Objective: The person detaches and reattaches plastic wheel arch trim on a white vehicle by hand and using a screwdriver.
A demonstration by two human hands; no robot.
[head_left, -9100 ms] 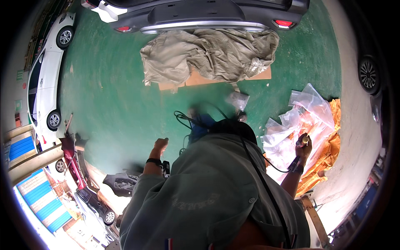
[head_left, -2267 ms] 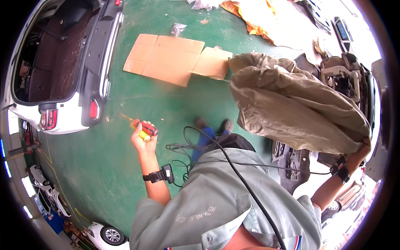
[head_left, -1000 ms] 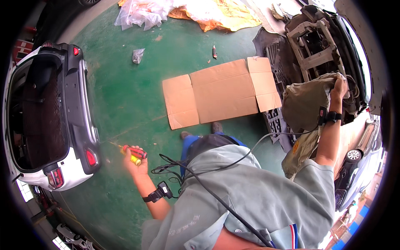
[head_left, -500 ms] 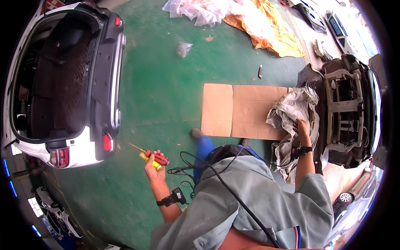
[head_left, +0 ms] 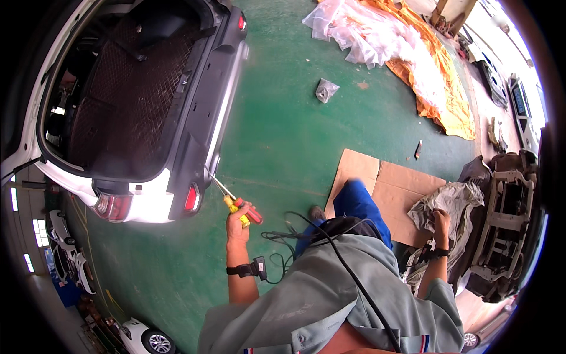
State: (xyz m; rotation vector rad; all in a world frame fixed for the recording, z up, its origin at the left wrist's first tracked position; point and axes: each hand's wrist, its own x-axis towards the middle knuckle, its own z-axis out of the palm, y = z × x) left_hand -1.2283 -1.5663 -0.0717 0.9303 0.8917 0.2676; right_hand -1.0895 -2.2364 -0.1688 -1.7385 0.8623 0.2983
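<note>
My left hand is wrapped round two screwdrivers side by side: a red-handled screwdriver and a yellow-handled screwdriver. Their shafts point up and left at the rear bumper of a white car; in the picture the tips overlap its edge, and I cannot tell whether they touch. My right hand hangs with its fingers loosely curled, and nothing shows in it. Behind it in the picture lies a crumpled grey cloth; the hand appears to be apart from it.
The car's boot stands wide open on the left. Flattened cardboard lies by my feet, beside a stripped car front. Black cable loops near my waist. Plastic and orange sheeting and a small clear bag lie on the green floor.
My view has swung left, so the car appears closer and the cardboard has shifted right. One leg has stepped forward over the cardboard. The screwdrivers have come nearer the bumper, still in my left hand.
</note>
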